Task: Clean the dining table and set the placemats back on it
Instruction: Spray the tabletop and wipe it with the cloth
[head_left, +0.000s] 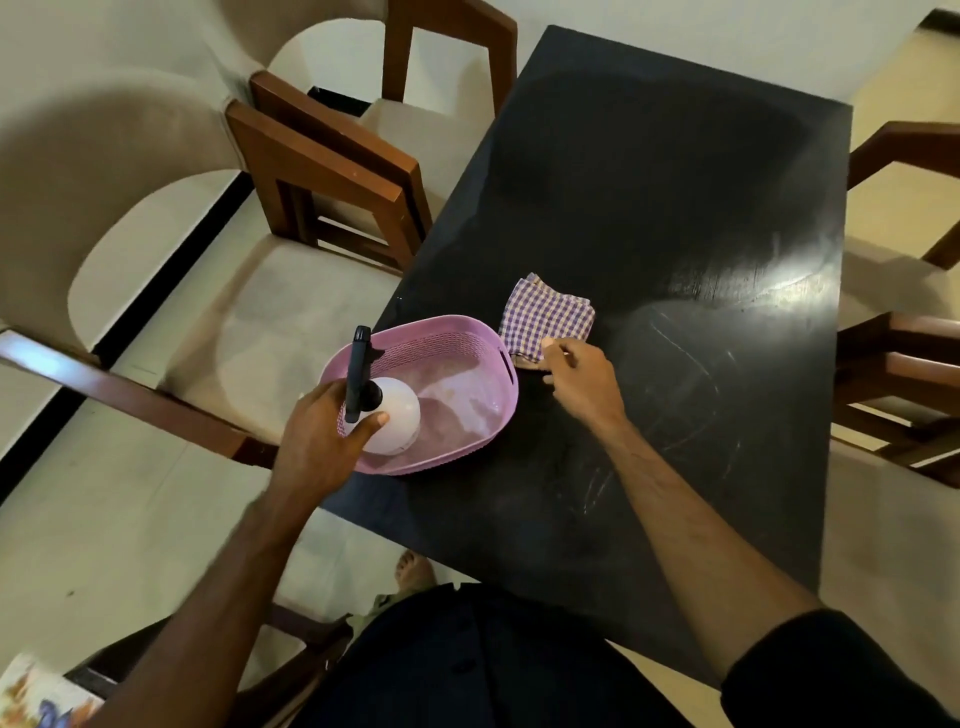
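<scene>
We stand at the near short end of the dark table (675, 208), looking down its length toward twelve o'clock. Our left hand (322, 441) has its grip wrapped around the neck of a white spray bottle (395, 415) with a black trigger head, and the bottle sits in, or just above, the near end of a pink basket (457, 338) at about ten o'clock from us; we cannot tell whether it rests on the basket floor. Our right hand (582, 384) reaches to a folded checked cloth (548, 317) lying flat on the table just beside the basket's right rim, with thumb and fingertips pinching its near edge.

As to progress, we judge the cleaning is at its start or middle. The tabletop shows smears and streaks near the bright reflection at two o'clock and arcing marks on the near right (whether these are wet wipe trails or dried residue we cannot say). No placemats lie on the table, and none shows plainly anywhere else; a patterned item at the lower left corner, about seven o'clock, is too cropped to name. So what looks left: wiping the surface with the cloth, clearing the basket and bottle away, then finding the placemats and laying them out.
</scene>
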